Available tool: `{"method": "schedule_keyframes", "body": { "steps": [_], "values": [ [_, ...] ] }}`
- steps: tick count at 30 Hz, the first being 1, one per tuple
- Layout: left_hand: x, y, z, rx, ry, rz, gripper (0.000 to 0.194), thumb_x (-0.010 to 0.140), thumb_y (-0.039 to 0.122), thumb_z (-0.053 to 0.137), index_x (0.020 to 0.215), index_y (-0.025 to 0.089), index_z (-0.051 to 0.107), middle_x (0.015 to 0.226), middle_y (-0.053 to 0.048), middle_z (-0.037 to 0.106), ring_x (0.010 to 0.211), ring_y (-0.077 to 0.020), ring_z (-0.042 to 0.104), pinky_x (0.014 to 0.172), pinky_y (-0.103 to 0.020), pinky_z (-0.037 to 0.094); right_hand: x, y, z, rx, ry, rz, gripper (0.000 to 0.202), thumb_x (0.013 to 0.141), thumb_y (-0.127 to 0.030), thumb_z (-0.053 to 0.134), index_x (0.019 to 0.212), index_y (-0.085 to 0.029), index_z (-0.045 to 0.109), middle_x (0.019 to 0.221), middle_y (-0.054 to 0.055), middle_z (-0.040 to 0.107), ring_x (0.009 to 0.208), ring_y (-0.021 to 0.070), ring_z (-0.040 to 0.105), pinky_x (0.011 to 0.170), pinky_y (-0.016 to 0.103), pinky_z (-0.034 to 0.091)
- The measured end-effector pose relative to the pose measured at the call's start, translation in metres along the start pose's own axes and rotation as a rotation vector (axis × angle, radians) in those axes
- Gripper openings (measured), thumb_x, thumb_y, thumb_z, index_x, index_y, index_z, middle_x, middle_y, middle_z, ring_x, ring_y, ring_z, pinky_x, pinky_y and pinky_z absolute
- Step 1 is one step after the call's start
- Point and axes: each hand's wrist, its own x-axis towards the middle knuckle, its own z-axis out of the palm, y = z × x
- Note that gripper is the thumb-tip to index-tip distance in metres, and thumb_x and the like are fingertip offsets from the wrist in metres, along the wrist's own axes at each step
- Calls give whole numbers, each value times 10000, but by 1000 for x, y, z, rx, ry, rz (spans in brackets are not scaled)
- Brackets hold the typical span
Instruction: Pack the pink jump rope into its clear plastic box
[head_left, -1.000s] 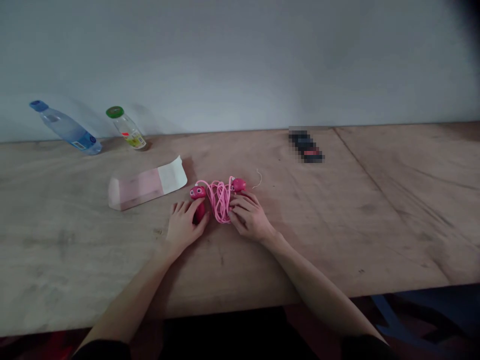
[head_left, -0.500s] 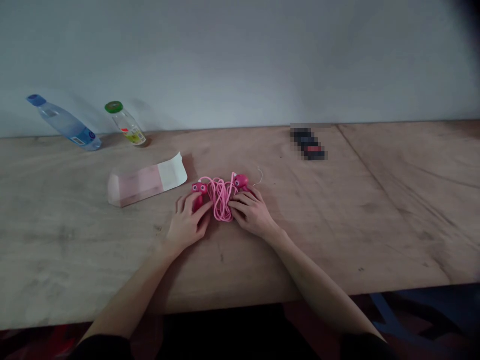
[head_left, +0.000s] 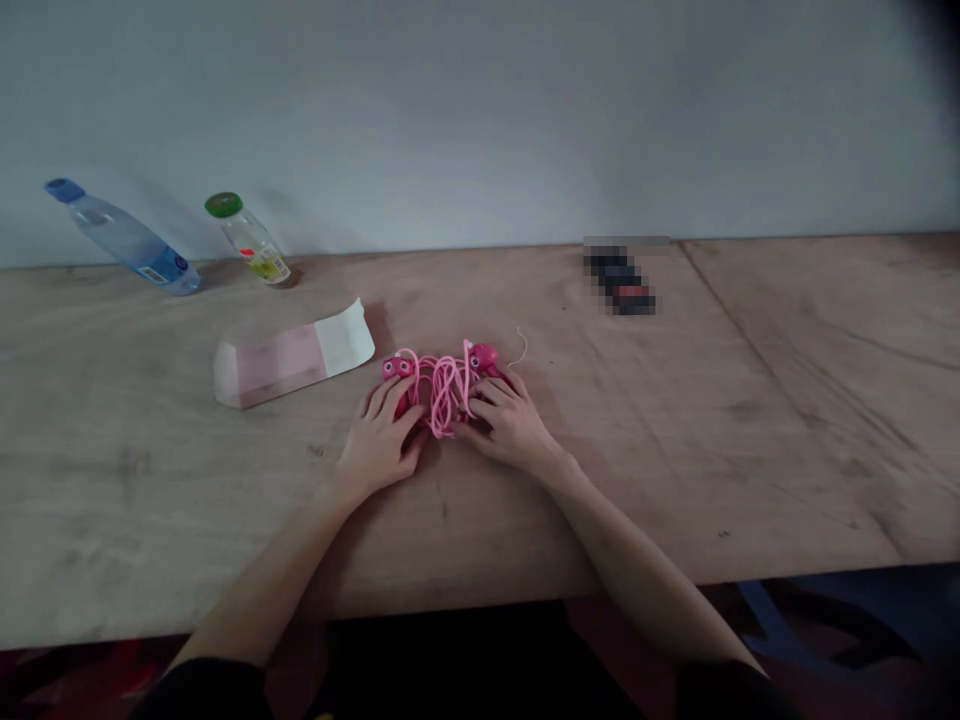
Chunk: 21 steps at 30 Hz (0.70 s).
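A pink skipping rope [head_left: 444,395] lies bundled in loops on the wooden table between my two hands. Its left handle [head_left: 397,367], dark pink with two round eyes, sits under the fingers of my left hand [head_left: 377,438], which curl around it, the thumb against the coil. My right hand [head_left: 514,425] is closed over the right side of the bundle by the right handle [head_left: 484,356], also eyed; its lower part is hidden by the fingers. A thin pale string [head_left: 522,346] curls on the table just beyond my right hand.
An open pink-and-white carton [head_left: 281,362] lies left of the rope. Behind it stand a clear plastic bottle [head_left: 124,238] with a blue cap and a glass bottle [head_left: 255,245] with a green lid, near the wall. A blurred dark item [head_left: 621,280] lies at the back right.
The coil between my hands has shifted and its loops have spread, with strands now reaching over beside the left handle. My right thumb has moved slightly left, under the coil. The view has tilted slightly.
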Motion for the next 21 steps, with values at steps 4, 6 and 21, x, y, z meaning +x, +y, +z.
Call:
{"method": "schedule_keyframes", "body": {
  "steps": [4,6,21],
  "values": [
    [0,-8,-8,-43,-8,-14,277,944,222,685,1213,224,747,1697,-152,470,1570,-406,447,1231,-626,468,0,4,-2,-7,25,13,283,1078,-433,636,889,-258,751,996,42,748,1011,240,690,1236,540,397],
    [-1,-12,-8,-50,-15,-33,338,957,238,681,1293,233,717,1730,-147,439,1592,-404,426,1221,-632,474,-1,5,-3,-9,14,16,319,1095,-433,590,882,-254,746,991,48,747,1008,245,685,1232,542,397],
    [-4,-18,2,-84,182,8,396,1027,278,669,1419,263,618,1612,-135,585,1530,-330,521,1288,-597,413,-2,8,0,146,296,92,144,1048,-390,657,1009,-258,699,1113,97,788,1112,300,715,1010,487,535]
  ]
}}
